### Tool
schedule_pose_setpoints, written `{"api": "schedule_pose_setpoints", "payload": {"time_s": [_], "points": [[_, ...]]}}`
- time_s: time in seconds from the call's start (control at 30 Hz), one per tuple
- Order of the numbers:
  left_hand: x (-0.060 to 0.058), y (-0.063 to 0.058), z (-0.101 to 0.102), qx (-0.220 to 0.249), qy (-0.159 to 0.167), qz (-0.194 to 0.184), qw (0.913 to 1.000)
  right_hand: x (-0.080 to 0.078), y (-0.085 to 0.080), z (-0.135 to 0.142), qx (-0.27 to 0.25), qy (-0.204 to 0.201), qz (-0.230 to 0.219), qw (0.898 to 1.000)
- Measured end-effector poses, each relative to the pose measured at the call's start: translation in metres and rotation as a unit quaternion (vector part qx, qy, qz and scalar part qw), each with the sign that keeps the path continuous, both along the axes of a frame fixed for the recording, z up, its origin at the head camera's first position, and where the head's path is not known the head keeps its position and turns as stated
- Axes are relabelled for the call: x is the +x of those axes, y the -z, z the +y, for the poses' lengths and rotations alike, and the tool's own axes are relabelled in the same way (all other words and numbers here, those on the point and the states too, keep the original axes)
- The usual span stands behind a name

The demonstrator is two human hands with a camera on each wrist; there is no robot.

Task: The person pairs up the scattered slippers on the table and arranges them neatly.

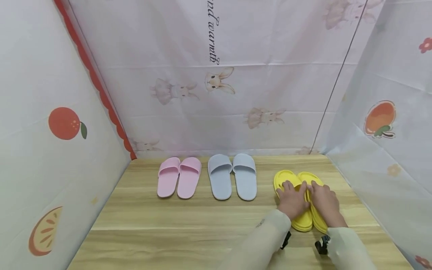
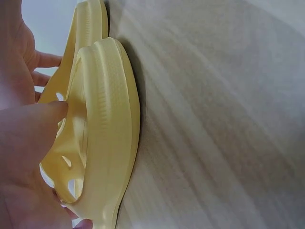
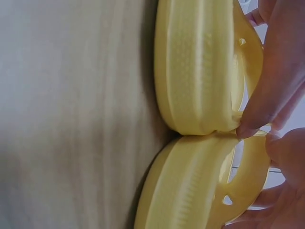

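Note:
Two yellow slippers stand side by side on the wooden floor at the right of the head view, soles down. My left hand [image 1: 293, 201] grips the left yellow slipper [image 1: 302, 222] over its strap, thumb at the inner side and fingers toward the outer edge. Over the right yellow slipper [image 3: 190, 62] lies my right hand [image 1: 324, 202], its thumb pressed at the inner edge and its fingers across the strap. In the right wrist view the slippers' inner sides touch. Both palms hide much of the straps, which have small cut-out holes.
To the left, a pair of pink slippers [image 1: 189, 183] and a pair of light blue slippers [image 1: 246, 183] stand near the back wall [image 1: 209, 131]. Printed cloth walls enclose the wooden floor [image 1: 168, 228] at left, back and right. Black straps [image 1: 323, 244] show at both wrists.

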State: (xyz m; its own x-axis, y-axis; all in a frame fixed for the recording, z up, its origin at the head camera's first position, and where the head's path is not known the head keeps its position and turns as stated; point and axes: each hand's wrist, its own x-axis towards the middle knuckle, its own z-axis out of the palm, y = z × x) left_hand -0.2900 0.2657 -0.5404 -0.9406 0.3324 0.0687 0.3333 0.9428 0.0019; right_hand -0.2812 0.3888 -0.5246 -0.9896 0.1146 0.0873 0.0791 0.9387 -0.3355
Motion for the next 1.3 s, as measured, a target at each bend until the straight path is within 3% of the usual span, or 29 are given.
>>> {"api": "schedule_pose_setpoints", "payload": {"time_s": [0.37, 0.7, 1.3], "points": [[-0.013, 0.005, 0.010, -0.010, 0.002, -0.023, 0.9997, -0.010, -0.002, 0.005, -0.006, 0.008, -0.029, 1.000], [-0.023, 0.001, 0.011, 0.017, -0.004, -0.041, 0.9990, -0.024, -0.001, 0.008, -0.002, -0.001, -0.021, 1.000], [-0.045, -0.003, 0.011, 0.020, -0.023, -0.064, 0.9975, -0.046, -0.002, 0.002, 0.001, -0.010, -0.003, 1.000]]}}
